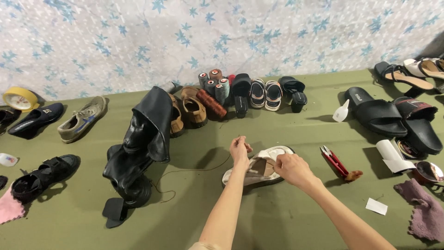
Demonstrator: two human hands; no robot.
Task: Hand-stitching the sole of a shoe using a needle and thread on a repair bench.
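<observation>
A cream sandal (259, 170) lies on the green cloth surface (286, 217) in the middle. My right hand (292, 168) grips the sandal's strap and holds it down. My left hand (239, 149) is raised just left of the sandal, fingers pinched on a dark thread (199, 169) that trails left across the cloth to a loose loop. Whether a needle is in the pinch is too small to see.
Red-handled snips (335, 162) lie right of the sandal. A black boot (138, 148) stands to the left. Thread spools (213, 88) and several shoes line the back. Black slides (393, 118), a mirror (429, 171) and a purple cloth (423, 210) sit at the right.
</observation>
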